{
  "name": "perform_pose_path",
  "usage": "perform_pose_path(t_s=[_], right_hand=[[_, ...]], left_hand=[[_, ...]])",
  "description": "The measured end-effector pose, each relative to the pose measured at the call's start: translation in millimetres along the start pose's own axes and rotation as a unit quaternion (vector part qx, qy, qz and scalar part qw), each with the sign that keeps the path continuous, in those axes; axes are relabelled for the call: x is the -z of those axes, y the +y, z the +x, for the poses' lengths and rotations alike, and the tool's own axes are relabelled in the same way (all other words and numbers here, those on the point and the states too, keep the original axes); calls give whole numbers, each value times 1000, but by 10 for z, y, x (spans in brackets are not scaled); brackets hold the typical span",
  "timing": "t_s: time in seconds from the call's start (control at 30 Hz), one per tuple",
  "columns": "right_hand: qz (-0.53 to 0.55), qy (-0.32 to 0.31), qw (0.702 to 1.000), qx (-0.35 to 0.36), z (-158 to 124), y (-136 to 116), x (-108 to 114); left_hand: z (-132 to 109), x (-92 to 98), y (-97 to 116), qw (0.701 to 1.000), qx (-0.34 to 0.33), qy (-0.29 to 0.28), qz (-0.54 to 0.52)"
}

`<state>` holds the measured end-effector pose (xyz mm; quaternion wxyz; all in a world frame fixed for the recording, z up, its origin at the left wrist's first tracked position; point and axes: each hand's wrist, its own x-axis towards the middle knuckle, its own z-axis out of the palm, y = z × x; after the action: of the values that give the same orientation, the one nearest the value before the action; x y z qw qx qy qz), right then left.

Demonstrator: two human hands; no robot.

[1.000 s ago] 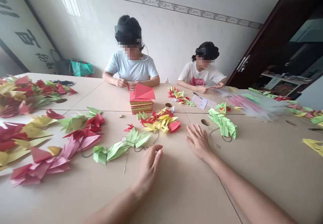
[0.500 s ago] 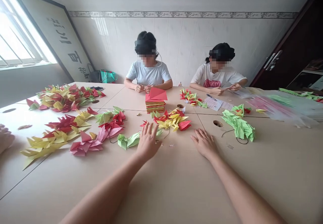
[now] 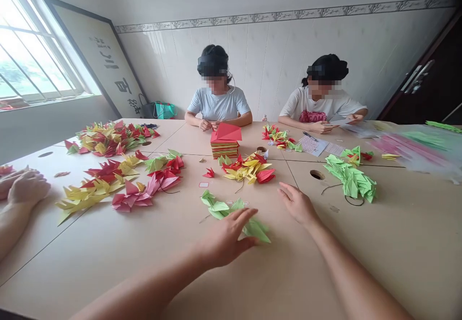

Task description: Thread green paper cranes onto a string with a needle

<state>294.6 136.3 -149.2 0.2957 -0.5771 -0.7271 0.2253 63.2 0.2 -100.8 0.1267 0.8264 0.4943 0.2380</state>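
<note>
My left hand (image 3: 228, 236) is over a short string of green folded-paper cranes (image 3: 217, 206), its fingers stretched out and the thumb apart. Part of the string is hidden under it, and one green wing tip sticks out on the right. I cannot tell whether the palm touches the paper. To the right, my right hand (image 3: 299, 205) hovers at the table with its fingers extended and nothing in them. Just beyond both hands lies a bunch of yellow and red paper cranes (image 3: 249, 168).
A stack of coloured paper squares (image 3: 224, 149) stands farther back. Green cranes on a cord (image 3: 351, 179) lie right, near a table hole (image 3: 317, 174). Crane strings (image 3: 90, 190) and a heap (image 3: 108, 138) fill the left. Another person's hands (image 3: 27, 185) rest there; two people (image 3: 218, 103) sit opposite.
My left hand has come closer and to the right, and the green crane string has shifted the same way. The view has turned slightly left, showing more of the other person's hands.
</note>
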Motion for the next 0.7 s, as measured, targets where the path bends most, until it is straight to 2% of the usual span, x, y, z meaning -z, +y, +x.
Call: perform_pose_path(t_s=[0.07, 0.13, 0.27, 0.37, 0.43, 0.53, 0.7], right_hand=[[54, -15, 998, 0, -39, -83, -16], [105, -48, 993, 5, -103, -207, -16], [177, -160, 971, 26, -330, -519, 28], [173, -236, 955, 46, -553, -709, 20], [133, -239, 959, 77, -677, -784, -33], [91, -193, 970, 119, -765, -827, -126], [114, -193, 969, 103, -715, -795, -106]], left_hand=[[-71, 1, 42, 1000, -16, -2, -8], [-105, 47, -26, 1000, -1, 26, 0], [-127, 222, -341, 993, 63, 84, 47], [-149, 322, -569, 992, 81, 60, 75], [-154, 333, -676, 992, 89, 38, 86], [-137, 291, -759, 989, 108, 28, 97], [-125, 236, -711, 987, 118, 20, 106]])
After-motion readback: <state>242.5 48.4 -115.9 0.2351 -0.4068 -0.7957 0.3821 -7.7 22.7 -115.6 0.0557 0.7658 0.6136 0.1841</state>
